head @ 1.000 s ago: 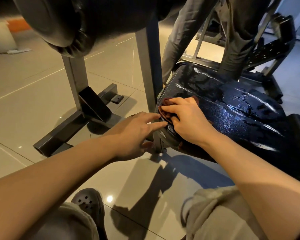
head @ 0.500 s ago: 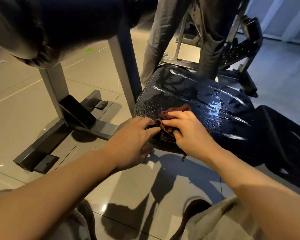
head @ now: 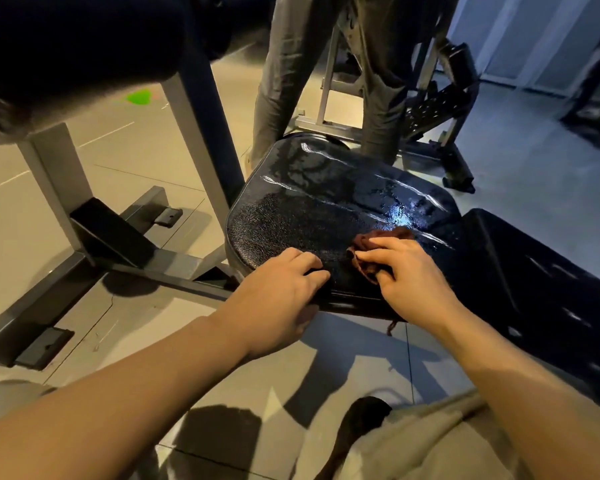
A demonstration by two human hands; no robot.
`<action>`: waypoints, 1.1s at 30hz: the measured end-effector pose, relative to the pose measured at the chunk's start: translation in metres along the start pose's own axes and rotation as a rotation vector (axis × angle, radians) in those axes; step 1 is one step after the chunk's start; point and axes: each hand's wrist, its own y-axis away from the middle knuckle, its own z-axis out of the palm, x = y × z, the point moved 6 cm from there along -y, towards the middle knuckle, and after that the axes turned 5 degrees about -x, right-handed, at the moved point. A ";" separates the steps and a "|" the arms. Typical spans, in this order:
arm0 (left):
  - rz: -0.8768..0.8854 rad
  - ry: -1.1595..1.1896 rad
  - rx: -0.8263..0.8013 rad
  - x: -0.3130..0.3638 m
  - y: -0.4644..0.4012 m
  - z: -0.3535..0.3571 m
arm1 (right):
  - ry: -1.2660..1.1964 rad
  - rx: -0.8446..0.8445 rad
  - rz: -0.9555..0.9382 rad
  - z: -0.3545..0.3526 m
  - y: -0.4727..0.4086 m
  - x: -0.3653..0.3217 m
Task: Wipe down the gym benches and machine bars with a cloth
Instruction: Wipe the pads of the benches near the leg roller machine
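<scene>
A black padded bench seat (head: 326, 202) fills the middle of the head view, wet and shiny on its far half. My right hand (head: 409, 275) presses a crumpled dark red cloth (head: 378, 239) onto the seat's near right part, fingers curled over it. My left hand (head: 278, 296) grips the seat's near edge, fingers on top, thumb under the rim. A second black pad (head: 541, 282) slopes off to the right.
Grey steel frame posts (head: 205, 133) and floor feet (head: 32, 323) stand left of the seat under a dark round pad (head: 84, 39). A person's legs in grey trousers (head: 378, 81) stand just behind the seat. Another machine frame (head: 440, 109) sits at the back right on the tiled floor.
My right hand has slid the cloth rightward along the seat's near part. My left hand has settled onto the seat's near edge. The view has shifted left, showing more of the right pad.
</scene>
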 end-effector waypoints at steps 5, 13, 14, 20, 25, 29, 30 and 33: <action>0.005 0.010 0.008 -0.003 0.006 0.000 | -0.021 -0.066 0.108 0.003 0.001 0.006; -0.159 -0.012 0.043 -0.040 0.022 -0.017 | -0.003 -0.052 -0.322 0.028 -0.006 -0.081; -0.187 -0.008 0.046 -0.046 0.025 -0.019 | -0.002 -0.055 -0.349 0.030 -0.007 -0.087; -0.226 -0.001 0.023 -0.059 0.039 -0.015 | 0.059 -0.012 -0.167 0.026 -0.010 -0.070; -0.233 -0.020 0.032 -0.064 0.043 -0.014 | -0.073 -0.031 0.107 0.015 -0.019 -0.045; -0.250 -0.019 0.041 -0.066 0.046 -0.014 | 0.019 -0.057 -0.072 0.025 -0.021 -0.078; -0.251 -0.017 0.041 -0.066 0.047 -0.014 | 0.003 -0.061 -0.140 0.028 -0.019 -0.088; -0.252 -0.002 0.051 -0.065 0.045 -0.015 | -0.008 -0.087 -0.256 0.032 -0.018 -0.102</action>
